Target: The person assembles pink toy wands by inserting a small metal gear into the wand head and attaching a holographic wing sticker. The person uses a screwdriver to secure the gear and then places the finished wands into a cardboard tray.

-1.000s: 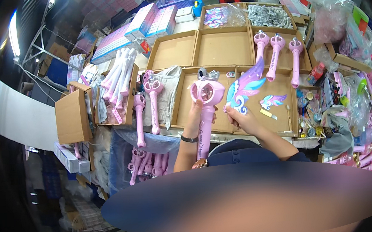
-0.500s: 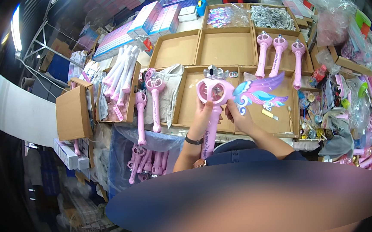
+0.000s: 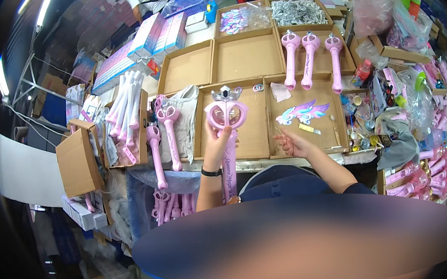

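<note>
My left hand (image 3: 218,147) is closed around a pink toy wand (image 3: 229,157), held upright, with a clear window in its round head and a silver crown on top. My right hand (image 3: 294,144) is apart from the wand, fingers spread and holding nothing. Just beyond its fingertips, a purple and blue wing piece (image 3: 304,113) lies in the right-hand shallow cardboard tray (image 3: 281,148). Beside the wing are a small yellow-and-white tube (image 3: 309,129) and a thin brush-like stick (image 3: 335,130). A pale pink cloth scrap (image 3: 281,91) rests in the same tray.
Three pink wands (image 3: 309,61) lie in a back tray. Other wands (image 3: 170,135) sit on a grey cloth at left, near a box of white-and-pink rods (image 3: 128,104). Small silver parts (image 3: 300,12) fill a far tray. Paint pots (image 3: 360,125) stand right. A person (image 3: 144,2) is behind the table.
The wing piece has left the wand's side and now lies in the tray; my right hand has let go of it. The view has shifted, and a person shows at the top left.
</note>
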`<act>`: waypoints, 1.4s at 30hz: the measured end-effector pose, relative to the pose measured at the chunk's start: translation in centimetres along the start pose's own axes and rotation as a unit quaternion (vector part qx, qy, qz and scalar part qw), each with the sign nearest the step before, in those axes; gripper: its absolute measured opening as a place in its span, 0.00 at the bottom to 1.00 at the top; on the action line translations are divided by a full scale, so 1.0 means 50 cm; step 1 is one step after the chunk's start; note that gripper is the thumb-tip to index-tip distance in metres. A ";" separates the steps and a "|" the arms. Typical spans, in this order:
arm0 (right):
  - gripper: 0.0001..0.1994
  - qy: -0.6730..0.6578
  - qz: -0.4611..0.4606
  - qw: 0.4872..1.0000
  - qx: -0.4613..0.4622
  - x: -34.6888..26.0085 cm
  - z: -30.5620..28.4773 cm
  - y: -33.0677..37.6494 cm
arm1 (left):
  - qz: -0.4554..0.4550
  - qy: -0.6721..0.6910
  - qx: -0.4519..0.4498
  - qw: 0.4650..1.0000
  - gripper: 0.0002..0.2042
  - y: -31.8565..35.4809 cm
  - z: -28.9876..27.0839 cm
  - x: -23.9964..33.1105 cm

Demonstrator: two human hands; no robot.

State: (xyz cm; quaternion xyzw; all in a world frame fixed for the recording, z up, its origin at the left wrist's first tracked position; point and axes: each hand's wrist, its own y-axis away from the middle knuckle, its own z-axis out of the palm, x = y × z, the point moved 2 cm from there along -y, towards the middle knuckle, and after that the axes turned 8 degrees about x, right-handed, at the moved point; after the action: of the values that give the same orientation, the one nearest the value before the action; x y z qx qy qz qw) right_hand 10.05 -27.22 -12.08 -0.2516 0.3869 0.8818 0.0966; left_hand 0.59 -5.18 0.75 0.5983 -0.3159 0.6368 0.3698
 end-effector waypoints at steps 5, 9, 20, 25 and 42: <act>0.20 0.211 -0.246 0.946 -0.003 0.024 0.054 -0.007 | 0.163 0.071 0.057 0.982 0.35 -0.044 0.032 0.055; 0.23 0.390 -0.527 0.753 0.059 0.011 0.129 0.028 | 0.251 0.186 0.114 0.943 0.32 -0.059 0.097 0.062; 0.20 0.344 -0.396 0.842 0.126 0.018 0.106 0.064 | -0.077 0.180 -0.068 0.978 0.22 -0.049 0.157 -0.043; 0.20 0.372 -0.366 0.847 0.098 0.009 0.076 0.076 | -0.024 0.288 -0.052 0.956 0.32 -0.101 0.143 -0.031; 0.16 0.259 -0.352 0.797 0.418 -0.493 -0.375 -0.205 | -0.378 0.021 0.086 0.922 0.20 0.027 0.027 -0.324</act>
State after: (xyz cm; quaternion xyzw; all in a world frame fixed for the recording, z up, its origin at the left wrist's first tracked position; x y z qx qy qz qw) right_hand 41.77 -33.35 -16.55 -0.5245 0.6130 0.4417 0.3925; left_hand 0.33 -8.55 -15.22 0.6891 -0.0032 0.4869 0.5367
